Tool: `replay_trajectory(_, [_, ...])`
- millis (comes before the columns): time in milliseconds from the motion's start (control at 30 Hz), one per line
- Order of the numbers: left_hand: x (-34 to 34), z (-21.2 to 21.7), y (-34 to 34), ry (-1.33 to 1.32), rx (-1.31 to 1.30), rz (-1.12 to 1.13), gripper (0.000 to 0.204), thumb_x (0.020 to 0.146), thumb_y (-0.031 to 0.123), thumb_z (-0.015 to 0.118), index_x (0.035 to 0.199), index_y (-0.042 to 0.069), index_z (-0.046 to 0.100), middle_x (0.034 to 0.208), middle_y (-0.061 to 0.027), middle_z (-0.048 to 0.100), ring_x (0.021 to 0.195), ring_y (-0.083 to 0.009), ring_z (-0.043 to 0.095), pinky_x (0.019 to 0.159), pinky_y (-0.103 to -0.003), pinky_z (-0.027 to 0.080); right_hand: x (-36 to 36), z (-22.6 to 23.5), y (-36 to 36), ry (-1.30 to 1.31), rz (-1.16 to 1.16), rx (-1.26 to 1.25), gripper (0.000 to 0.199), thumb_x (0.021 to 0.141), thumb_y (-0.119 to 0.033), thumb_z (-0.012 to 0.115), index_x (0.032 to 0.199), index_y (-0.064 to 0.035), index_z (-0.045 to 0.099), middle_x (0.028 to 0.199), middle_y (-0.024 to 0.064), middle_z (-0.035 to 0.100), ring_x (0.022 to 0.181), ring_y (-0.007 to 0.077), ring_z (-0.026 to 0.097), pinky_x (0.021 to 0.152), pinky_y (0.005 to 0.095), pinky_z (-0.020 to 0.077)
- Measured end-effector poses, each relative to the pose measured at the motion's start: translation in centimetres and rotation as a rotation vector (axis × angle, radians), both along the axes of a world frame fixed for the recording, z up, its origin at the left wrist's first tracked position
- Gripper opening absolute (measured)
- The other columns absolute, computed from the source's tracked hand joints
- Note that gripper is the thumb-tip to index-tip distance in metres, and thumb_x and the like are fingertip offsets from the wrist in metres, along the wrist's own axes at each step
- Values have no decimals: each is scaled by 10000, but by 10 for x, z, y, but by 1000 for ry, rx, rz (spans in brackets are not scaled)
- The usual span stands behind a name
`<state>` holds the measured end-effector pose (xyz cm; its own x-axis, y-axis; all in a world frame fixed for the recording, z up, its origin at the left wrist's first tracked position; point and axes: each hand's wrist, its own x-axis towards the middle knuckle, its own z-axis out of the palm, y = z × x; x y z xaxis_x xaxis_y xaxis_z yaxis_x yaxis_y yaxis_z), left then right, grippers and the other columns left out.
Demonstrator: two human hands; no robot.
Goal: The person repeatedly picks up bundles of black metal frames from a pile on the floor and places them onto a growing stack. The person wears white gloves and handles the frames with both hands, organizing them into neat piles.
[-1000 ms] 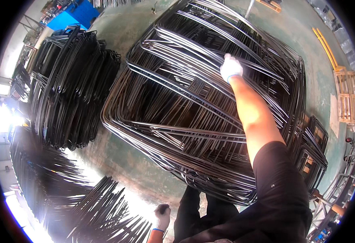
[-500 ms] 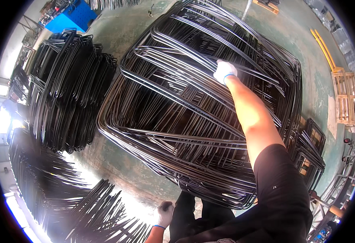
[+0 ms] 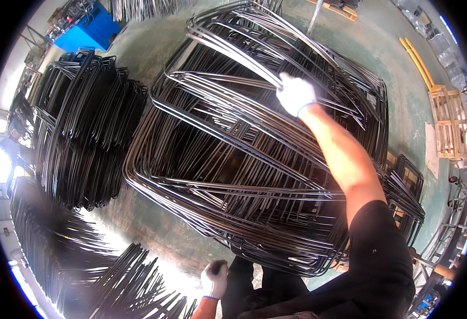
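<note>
A large pile of bent dark metal tube frames [image 3: 228, 139] with rounded corners fills the middle of the view. My right hand [image 3: 297, 94], in a white glove with a blue cuff edge, reaches over the pile. Its fingers are closed around a few bent metal tubes [image 3: 238, 55], whose rounded end stands raised above the others at the far side. My left hand [image 3: 215, 279], gloved too, hangs low beside my legs, apart from the pile. Its fingers are curled in, with a dark patch at the top; whether it holds anything cannot be made out.
Another stack of bent tube frames [image 3: 87, 127] stands to the left. Loose straight rods [image 3: 127, 282] fan out at the lower left. A blue cabinet [image 3: 87, 29] is at the far left. On the right are a wooden pallet [image 3: 449, 125] and yellow forks [image 3: 419, 64].
The tubes in my right hand have lifted and shifted away to the far left, apart from the tubes below. My right hand has risen slightly. My left hand stays low, still curled.
</note>
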<state>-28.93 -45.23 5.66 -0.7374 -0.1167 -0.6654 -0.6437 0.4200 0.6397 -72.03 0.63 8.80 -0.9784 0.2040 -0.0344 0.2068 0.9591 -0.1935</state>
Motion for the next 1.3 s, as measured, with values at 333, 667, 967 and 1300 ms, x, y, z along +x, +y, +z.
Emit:
replay_trajectory(333, [-190, -40, 75, 203, 345, 136, 145, 1055, 75, 709, 1129, -20, 790, 920, -37, 775, 822, -110, 685, 765, -286, 560, 80, -107, -34, 330, 183, 72, 226, 939, -85, 636, 1131, -18, 734, 1274, 171, 762, 1260, 371, 692, 1123, 488, 533])
replay_trajectory(667, [-209, -66, 121, 86, 445, 178, 174, 1079, 84, 671, 1186, -14, 767, 1047, -85, 800, 890, -174, 770, 835, -323, 635, 127, -77, -102, -166, 176, -66, 906, 873, -428, 931, 1561, 8, 533, 1347, 184, 724, 1241, 370, 702, 1092, 477, 579])
replay_trajectory(967, [-233, -10, 124, 212, 431, 175, 197, 1061, 108, 716, 1212, -11, 764, 1076, -107, 802, 937, -176, 765, 871, -326, 618, 98, -90, -103, -264, 111, -187, 246, 999, -124, 621, 1150, -3, 774, 1118, 249, 831, 1079, 418, 818, 941, 501, 667])
replay_trajectory(1300, [-123, -61, -33, 411, -419, 463, 135, 986, 102, 742, 1078, 4, 762, 973, -117, 786, 904, -232, 721, 876, -391, 586, 115, -90, -109, -230, 82, -186, 252, 1007, -109, 605, 1193, 2, 735, 1082, 226, 824, 1066, 400, 811, 947, 509, 650])
